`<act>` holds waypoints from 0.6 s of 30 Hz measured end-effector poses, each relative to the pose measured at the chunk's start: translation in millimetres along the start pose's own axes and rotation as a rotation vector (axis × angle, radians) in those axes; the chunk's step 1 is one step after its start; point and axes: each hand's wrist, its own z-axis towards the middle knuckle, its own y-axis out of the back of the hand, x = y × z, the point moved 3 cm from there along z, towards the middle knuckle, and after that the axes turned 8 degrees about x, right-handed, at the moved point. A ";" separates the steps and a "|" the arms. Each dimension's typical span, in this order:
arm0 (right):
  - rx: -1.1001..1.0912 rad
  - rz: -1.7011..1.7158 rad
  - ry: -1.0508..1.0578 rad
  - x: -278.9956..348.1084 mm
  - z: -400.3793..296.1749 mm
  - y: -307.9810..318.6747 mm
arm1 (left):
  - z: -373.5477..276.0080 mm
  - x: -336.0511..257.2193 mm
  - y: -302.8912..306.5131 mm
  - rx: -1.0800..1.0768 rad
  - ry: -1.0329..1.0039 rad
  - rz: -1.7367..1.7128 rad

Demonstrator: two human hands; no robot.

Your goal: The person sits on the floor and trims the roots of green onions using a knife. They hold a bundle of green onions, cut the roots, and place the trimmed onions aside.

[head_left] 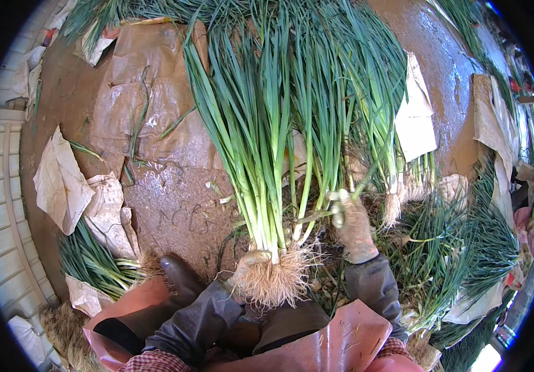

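My left hand [247, 266], in a soiled glove, is closed around the lower stalks of a bunch of green onions [260, 204]. Their pale, tangled roots [276, 281] hang over and beside the fingers, hiding part of the grip. The long leaves stretch away from me across the floor. To the right of this bunch, my right hand [354, 228], also gloved, has its fingers curled on a thin green onion leaf [315, 216]; the fingertips are slightly blurred. More onion stalks [311, 186] lie between the two hands.
Another onion bunch [391, 176] lies beyond my right hand, beside a pale paper sheet [415, 116]. Loose leaves [434, 260] are heaped at the right. Wrapped onions [97, 260] lie at the left near my boot [181, 274]. Brown sheeting [155, 97] covers part of the wet floor [174, 209].
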 end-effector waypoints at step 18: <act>0.335 -0.570 -0.131 -4.4 -79.9 -24.5 | 0.1 4.5 1.0 -0.016 0.029 -0.044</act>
